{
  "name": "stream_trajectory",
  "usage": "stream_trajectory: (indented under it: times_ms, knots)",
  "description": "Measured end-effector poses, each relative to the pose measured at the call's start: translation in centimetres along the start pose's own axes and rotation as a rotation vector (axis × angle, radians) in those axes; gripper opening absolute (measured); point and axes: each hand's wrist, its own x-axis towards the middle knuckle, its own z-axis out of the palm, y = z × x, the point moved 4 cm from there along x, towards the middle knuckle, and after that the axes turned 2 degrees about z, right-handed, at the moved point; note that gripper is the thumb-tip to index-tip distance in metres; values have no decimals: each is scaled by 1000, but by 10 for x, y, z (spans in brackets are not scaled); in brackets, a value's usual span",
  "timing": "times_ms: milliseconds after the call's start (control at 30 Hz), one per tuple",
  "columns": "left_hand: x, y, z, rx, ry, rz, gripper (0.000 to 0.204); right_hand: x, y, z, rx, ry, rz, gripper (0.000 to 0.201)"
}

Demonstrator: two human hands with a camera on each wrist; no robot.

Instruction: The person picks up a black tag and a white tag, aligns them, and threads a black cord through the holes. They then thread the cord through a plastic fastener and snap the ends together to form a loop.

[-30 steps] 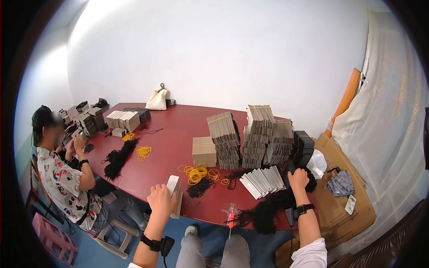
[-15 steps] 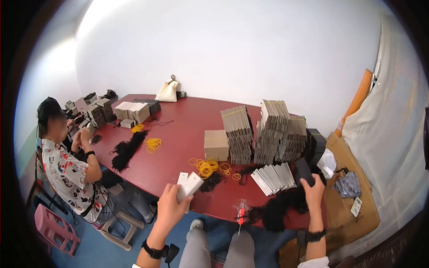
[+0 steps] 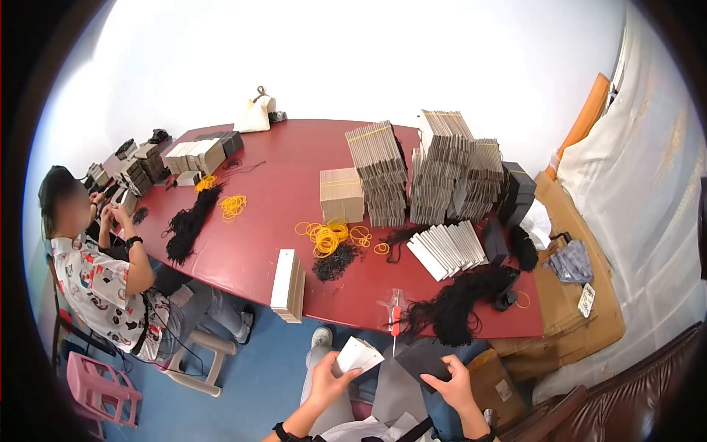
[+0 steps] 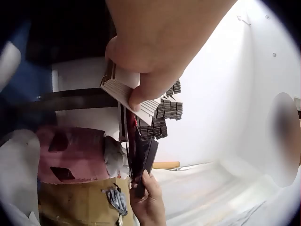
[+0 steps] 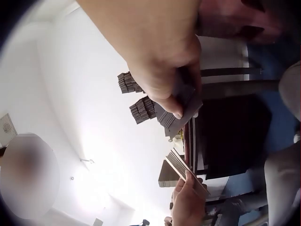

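Over the lap, my left hand (image 3: 328, 384) pinches a small stack of white cards (image 3: 359, 356) with punched holes, thumb across the top. My right hand (image 3: 453, 387) holds a stack of black cards (image 3: 421, 361) between thumb and fingers, just to the right of the white ones. The left wrist view shows the white cards (image 4: 127, 98) slightly fanned under the left thumb. In the right wrist view the black cards (image 5: 181, 115) show several layered edges. A taller block of white cards (image 3: 287, 286) stands at the table's front edge.
On the red table (image 3: 272, 206) are tall banded card stacks (image 3: 449, 169), yellow rubber bands (image 3: 324, 236), fanned white cards (image 3: 447, 249) and black cord bundles (image 3: 460, 302). A red-handled tool (image 3: 395, 322) lies at the front edge. Another person (image 3: 103, 272) sits at left.
Both hands have drawn back from the table to over the lap and come closer together. The left brought white cards from the front-edge block; the right brought black cards from the table's right side.
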Motion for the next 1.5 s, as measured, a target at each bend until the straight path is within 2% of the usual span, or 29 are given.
stream_trajectory:
  times_ms: [67, 200, 400, 600, 667, 733, 833, 933, 1033, 1100, 1167, 1300, 1367, 1500]
  knots:
    - [-5, -9, 4, -98, -5, -152, 36, -2, 8, 6, -43, 8, 8, 36]
    - [-7, -11, 6, -170, 53, -139, 37, -1, 8, 16, -189, 62, -44, 37]
    - [-10, -15, 8, -33, 104, -95, 38, -2, 2, 26, -442, 224, -112, 37]
    - [-11, -18, 26, -49, 68, -126, 38, 12, 7, 35, -263, 294, -122, 37]
    - [-10, -16, 31, 11, 88, -31, 36, 14, 6, 34, -290, 312, -126, 35]
    - [-10, -11, 33, 34, 107, -9, 34, 18, 10, 32, -316, 331, -138, 33]
    - [-12, -2, 35, 70, 151, 29, 32, 19, 22, 22, -392, 435, -190, 30]
    - [-12, 0, 35, 85, 189, 74, 31, 18, 9, 14, -317, 546, -243, 26]
    - [-14, -2, 37, 42, 205, 92, 30, 16, 4, 4, -293, 545, -286, 23]
    - [-18, -9, 42, -5, 207, 85, 30, 10, 9, -1, -251, 537, -246, 21]
    - [-16, -9, 42, -11, 207, 107, 30, 9, 16, 0, -33, 371, -119, 21]
    - [-14, -7, 39, 0, 189, 120, 30, -3, 21, 4, 30, 247, -89, 22]
    - [-12, -10, 40, 0, 192, 147, 29, -8, 32, 6, 33, 144, -2, 23]
    - [-6, -8, 40, 6, 184, 88, 30, -12, 44, 7, -19, 132, -30, 21]
